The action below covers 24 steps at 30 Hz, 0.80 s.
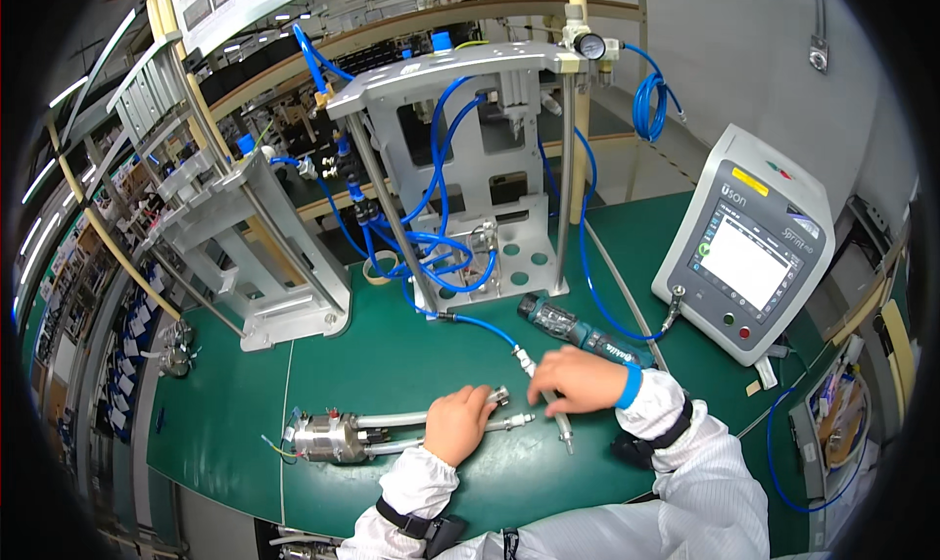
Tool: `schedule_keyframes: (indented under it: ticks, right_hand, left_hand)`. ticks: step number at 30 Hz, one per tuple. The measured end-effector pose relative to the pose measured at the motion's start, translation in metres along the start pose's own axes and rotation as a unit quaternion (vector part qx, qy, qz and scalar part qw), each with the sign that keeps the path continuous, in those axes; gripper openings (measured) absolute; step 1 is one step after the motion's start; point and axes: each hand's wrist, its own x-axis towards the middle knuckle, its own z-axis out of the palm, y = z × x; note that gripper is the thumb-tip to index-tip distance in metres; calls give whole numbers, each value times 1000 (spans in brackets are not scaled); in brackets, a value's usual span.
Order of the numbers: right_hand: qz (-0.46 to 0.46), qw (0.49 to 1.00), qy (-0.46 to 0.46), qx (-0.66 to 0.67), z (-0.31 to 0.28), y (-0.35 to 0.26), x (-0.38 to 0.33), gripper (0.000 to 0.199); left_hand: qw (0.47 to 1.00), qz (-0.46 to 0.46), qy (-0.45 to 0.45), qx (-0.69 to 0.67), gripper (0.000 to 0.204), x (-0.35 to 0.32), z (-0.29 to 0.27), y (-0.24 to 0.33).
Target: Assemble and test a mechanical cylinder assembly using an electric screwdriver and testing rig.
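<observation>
A cylindrical metal part [331,438] with thin coloured wires lies on the green table, and two pale hoses run right from it. My left hand [456,425] is closed round the upper hose [394,420], close to its metal end fitting [500,396]. The lower hose [394,446] passes by that hand and ends in a slim metal connector [521,420]. My right hand [578,379] hovers over a short grey hose [563,425] with a metal tip, its slightly blurred fingers bent and apart. This short hose joins a blue air line through a white metal coupling [525,360].
Behind my right hand lies a teal-and-black cordless screwdriver [573,327]. A tester with a screen [749,261] stands at the right. Metal fixtures [534,256] with looped blue tubes [441,252] and a tape roll [381,267] occupy the back.
</observation>
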Motion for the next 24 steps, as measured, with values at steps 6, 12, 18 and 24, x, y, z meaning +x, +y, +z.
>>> schedule_keyframes:
  ticks: [6, 12, 18, 24]
  right_hand:
    - [19, 1000, 2, -25, 14, -1, -11, 38]
    - [13, 998, -9, -58, 10, 5, -8, 46]
    - [22, 997, -73, 7, 11, 2, -6, 59]
    - [-6, 998, -66, 23, 21, 2, 0, 49]
  left_hand:
    - [996, -30, -71, 45, 24, 0, 8, -4]
    - [990, -41, -134, -14, 25, 1, -5, -13]
    - [985, -41, -154, -62, 24, -5, -17, -25]
    - [986, -39, -147, -63, 26, -7, -19, -26]
